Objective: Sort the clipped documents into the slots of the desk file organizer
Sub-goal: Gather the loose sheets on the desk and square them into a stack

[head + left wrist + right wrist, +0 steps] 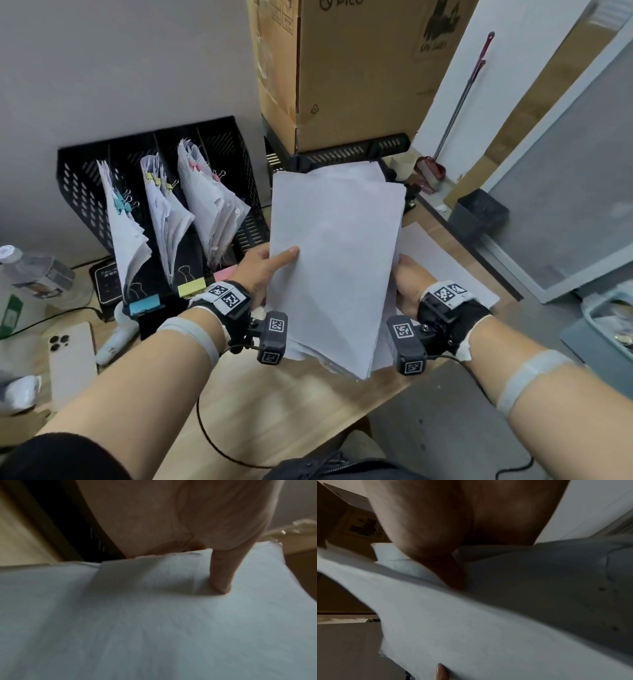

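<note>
Documents (334, 260) between both hands

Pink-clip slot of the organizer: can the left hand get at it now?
Probably not yet: the left hand grips the paper stack along with the right hand. The pink-clip slot itself lies open just beyond it.

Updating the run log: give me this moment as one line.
left hand: holds paper stack | right hand: holds stack | organizer: three slots filled, rightmost empty | stack: lifted over desk
</note>
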Tool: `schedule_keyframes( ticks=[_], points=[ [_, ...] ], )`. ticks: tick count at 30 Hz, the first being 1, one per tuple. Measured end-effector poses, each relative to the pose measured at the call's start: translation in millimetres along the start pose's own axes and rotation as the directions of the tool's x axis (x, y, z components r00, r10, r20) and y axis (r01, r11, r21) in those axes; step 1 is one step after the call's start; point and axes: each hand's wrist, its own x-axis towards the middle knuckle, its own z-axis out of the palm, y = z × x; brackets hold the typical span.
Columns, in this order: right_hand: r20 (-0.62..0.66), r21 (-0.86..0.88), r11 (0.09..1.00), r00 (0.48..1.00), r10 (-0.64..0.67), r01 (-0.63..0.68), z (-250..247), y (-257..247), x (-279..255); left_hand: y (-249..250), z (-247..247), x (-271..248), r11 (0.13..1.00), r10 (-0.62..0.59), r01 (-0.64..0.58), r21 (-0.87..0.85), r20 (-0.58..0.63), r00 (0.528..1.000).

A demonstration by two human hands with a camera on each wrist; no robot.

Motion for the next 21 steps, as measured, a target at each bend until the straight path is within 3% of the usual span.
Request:
schedule_keyframes(
  ticks=[8,12,16,21],
  points=[
    [-0.294,-0.255,0.964,0.944,-0.152,0.076,-46,-4,9,10,-3,16,0.871,0.267,-0.179,0.457,-0.136,0.954],
    [-0.337,-0.282,0.952,0.917,-0.215,0.12,-69,-14,15,3,-6,19,0.859,0.277,-0.152,0.488,-0.196,0.941],
    [-0.344,-0.387,0.919,0.913,-0.217,0.073,-97,-28,26,-2,-5,23,0.864,0.279,-0.128,0.487,-0.251,0.927],
    [-0.265,-0.656,0.755,0.942,-0.209,-0.017,-122,-35,52,0,8,29,0.879,0.304,-0.155,0.451,-0.279,0.911]
  ],
)
